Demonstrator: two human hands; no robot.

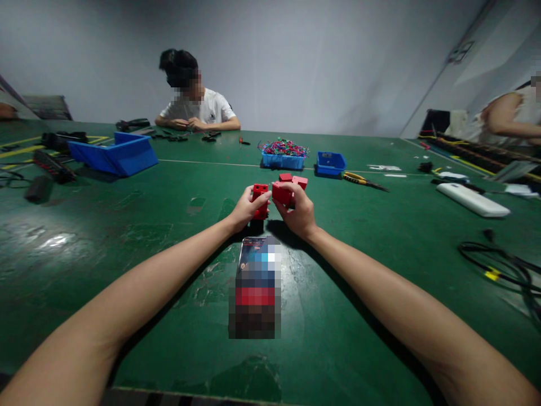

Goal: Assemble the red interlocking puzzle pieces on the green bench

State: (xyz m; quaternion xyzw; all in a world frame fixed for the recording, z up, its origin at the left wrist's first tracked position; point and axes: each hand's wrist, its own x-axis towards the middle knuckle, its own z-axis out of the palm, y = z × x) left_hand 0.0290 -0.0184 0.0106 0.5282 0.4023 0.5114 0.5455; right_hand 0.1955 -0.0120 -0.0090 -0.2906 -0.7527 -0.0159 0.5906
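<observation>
My left hand (244, 210) is closed around a small red block piece (260, 192), held just above the green table (127, 237). Close beside it, my right hand (299, 213) grips a cluster of red blocks (288, 187) with several cubes sticking up past the fingers. The two red pieces nearly touch between my hands. A phone (256, 285) lies flat on the table right in front of my wrists.
A blue bin (282, 160) of coloured wire bits and a smaller blue bin (330, 163) stand behind my hands, with yellow-handled pliers (363, 180) beside them. A tipped blue tray (118, 153) lies far left. A white device (472, 199) and black cables (502, 265) lie right. Other people sit across and at right.
</observation>
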